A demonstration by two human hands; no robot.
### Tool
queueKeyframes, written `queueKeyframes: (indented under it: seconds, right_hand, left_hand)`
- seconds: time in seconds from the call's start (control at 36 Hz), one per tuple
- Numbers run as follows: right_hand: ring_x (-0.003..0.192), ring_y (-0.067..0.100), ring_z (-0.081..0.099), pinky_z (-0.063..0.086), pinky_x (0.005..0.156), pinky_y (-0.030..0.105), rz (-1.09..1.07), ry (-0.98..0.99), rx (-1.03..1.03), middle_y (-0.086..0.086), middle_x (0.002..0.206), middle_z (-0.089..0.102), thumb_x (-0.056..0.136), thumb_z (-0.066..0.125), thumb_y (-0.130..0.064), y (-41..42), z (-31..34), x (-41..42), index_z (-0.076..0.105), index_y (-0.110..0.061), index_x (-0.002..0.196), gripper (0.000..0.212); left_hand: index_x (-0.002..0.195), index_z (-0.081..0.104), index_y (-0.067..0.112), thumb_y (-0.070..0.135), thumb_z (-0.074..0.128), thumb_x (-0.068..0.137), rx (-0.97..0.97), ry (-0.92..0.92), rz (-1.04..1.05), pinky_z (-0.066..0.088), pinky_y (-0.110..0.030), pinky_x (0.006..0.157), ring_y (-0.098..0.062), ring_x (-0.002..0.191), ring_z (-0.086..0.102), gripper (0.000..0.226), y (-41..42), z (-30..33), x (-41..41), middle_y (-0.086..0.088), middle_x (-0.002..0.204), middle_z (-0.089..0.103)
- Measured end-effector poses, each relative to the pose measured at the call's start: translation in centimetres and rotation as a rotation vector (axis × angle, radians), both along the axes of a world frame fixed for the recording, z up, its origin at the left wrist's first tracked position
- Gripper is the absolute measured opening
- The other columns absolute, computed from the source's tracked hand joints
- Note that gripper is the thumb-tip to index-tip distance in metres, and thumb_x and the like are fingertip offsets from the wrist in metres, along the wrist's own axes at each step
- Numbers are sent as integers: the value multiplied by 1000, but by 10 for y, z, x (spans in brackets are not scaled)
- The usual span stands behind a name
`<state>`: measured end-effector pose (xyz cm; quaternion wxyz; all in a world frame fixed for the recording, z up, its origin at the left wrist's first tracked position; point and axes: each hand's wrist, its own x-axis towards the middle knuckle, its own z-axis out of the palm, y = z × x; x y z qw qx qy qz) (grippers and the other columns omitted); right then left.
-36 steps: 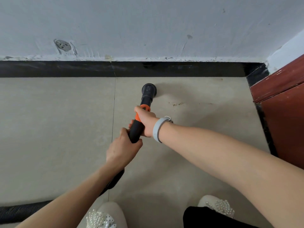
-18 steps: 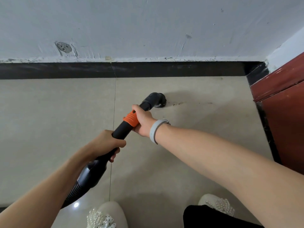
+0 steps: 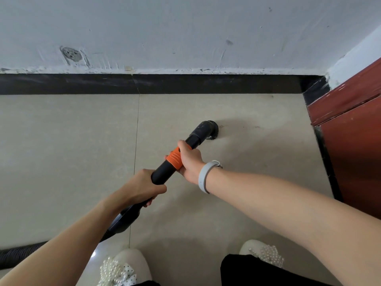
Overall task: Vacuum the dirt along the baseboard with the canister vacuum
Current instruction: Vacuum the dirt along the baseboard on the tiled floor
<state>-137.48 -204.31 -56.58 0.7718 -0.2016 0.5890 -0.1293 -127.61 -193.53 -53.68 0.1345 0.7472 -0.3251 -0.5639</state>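
Black plastic wand (image 3: 165, 172), round brush (image 3: 210, 130) on smooth tile (image 3: 61, 151).

The baseboard (image 3: 185, 84) runs along the far edge of the floor (image 3: 61, 141), under the wall (image 3: 185, 27). The vacuum nozzle (image 3: 207, 130) rests on the floor short of it, with a cabinet (image 3: 354, 141) at right.

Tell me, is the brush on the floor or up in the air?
On the floor. The brush presses its bristles on the tile, beside dirt specks, away from the baseboard.
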Motion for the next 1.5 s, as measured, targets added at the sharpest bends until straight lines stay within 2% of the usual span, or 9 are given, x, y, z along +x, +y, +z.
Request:
queueKeyframes:
  seconds: [0.11, 0.22, 0.33, 0.75, 0.89, 1.11, 1.19, 1.33, 1.5]
  right_hand:
    - [53, 14, 64, 57, 87, 41, -27, 0, 1, 7, 77, 58, 94, 55, -20, -6, 5, -11, 47, -8, 89, 15]
    - [64, 19, 65, 57, 86, 40, -46, 6, -12, 8, 79, 56, 94, 55, -20, -13, 9, -27, 47, -9, 88, 16]
    - [54, 16, 66, 58, 82, 39, -100, 22, -23, 9, 79, 57, 95, 56, -24, -21, 9, -41, 48, -7, 92, 19]
    - [63, 25, 63, 56, 76, 40, -281, 161, -19, 14, 80, 58, 95, 54, -28, -52, 10, -97, 46, -5, 88, 25]
    - [60, 27, 60, 54, 70, 39, -363, 193, -22, 14, 73, 56, 94, 54, -28, -67, 6, -120, 46, -5, 87, 26]
    - [53, 27, 57, 53, 64, 38, -493, 355, -17, 13, 65, 54, 96, 48, -30, -65, 5, -160, 44, -5, 80, 30]
    - [59, 28, 63, 55, 74, 41, -439, 419, -23, 13, 70, 59, 98, 45, -31, -47, 4, -175, 44, -8, 80, 29]
    - [91, 32, 61, 51, 93, 50, -375, 463, -15, 10, 86, 57, 99, 45, -35, -27, -4, -178, 47, -11, 80, 31]
    - [103, 34, 62, 50, 96, 49, -404, 444, -94, 13, 108, 60, 98, 44, -41, -47, -16, -149, 53, -3, 114, 42]
  left_hand:
    - [74, 48, 8, 15, 62, 86, -14, -5, -39, 44, -22, 45, -14, 36, 49, 20, -6, -1, -7, -1, 45, 54]
    - [78, 50, 8, 30, 61, 91, -54, 5, -58, 44, -23, 46, -15, 37, 49, 28, -16, -4, -20, -2, 47, 55]
    - [78, 49, 10, 39, 55, 95, -89, -6, -100, 45, -21, 45, -11, 35, 49, 35, -27, -7, -33, 1, 47, 55]
    - [79, 49, 17, 54, 50, 92, -136, -84, -281, 49, -29, 55, -15, 48, 55, 39, -66, -25, -85, -1, 64, 59]
    - [91, 54, 14, 61, 47, 91, -141, -173, -387, 52, -38, 69, -21, 67, 61, 48, -85, -30, -106, -2, 75, 60]
    - [88, 50, 20, 64, 47, 89, -158, -191, -579, 43, -32, 63, -20, 70, 56, 45, -97, -36, -143, 1, 76, 55]
    - [87, 48, 22, 63, 47, 90, -173, -194, -680, 39, -31, 61, -20, 69, 53, 41, -90, -37, -146, 3, 72, 52]
    - [86, 51, 22, 62, 46, 91, -144, -161, -743, 38, -32, 61, -18, 68, 54, 41, -82, -37, -130, 6, 70, 52]
    - [73, 48, 23, 66, 36, 91, -139, -230, -604, 49, -35, 69, -23, 71, 62, 48, -94, -34, -110, -3, 75, 62]
